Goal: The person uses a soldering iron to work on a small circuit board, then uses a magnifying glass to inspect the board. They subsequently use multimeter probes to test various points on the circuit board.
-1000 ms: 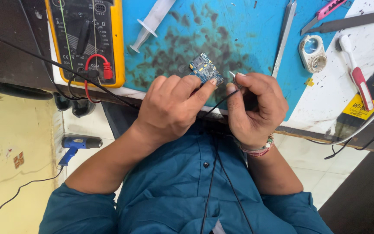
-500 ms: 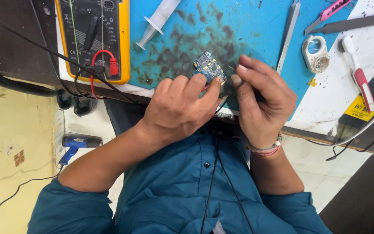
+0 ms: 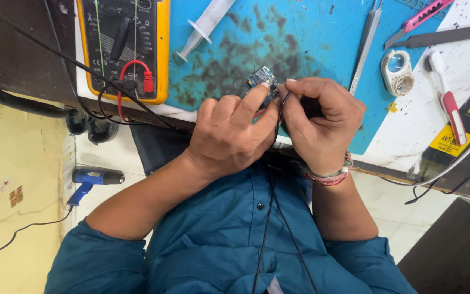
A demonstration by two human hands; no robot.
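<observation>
I see my left hand [image 3: 229,133] pinching a small blue circuit board [image 3: 262,78] at frame centre, over the blue mat [image 3: 311,32]. My right hand [image 3: 319,117] is closed on a thin black wire [image 3: 279,111] beside it. Probing seems underway; next needs steady tip placement.

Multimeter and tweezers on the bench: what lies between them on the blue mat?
In the head view, a clear syringe lies between the multimeter and the tweezers, on the stained blue mat.

Circuit board [image 3: 263,80] between both hands, over mat [image 3: 311,38]; multimeter [image 3: 126,46] apparently left.
</observation>
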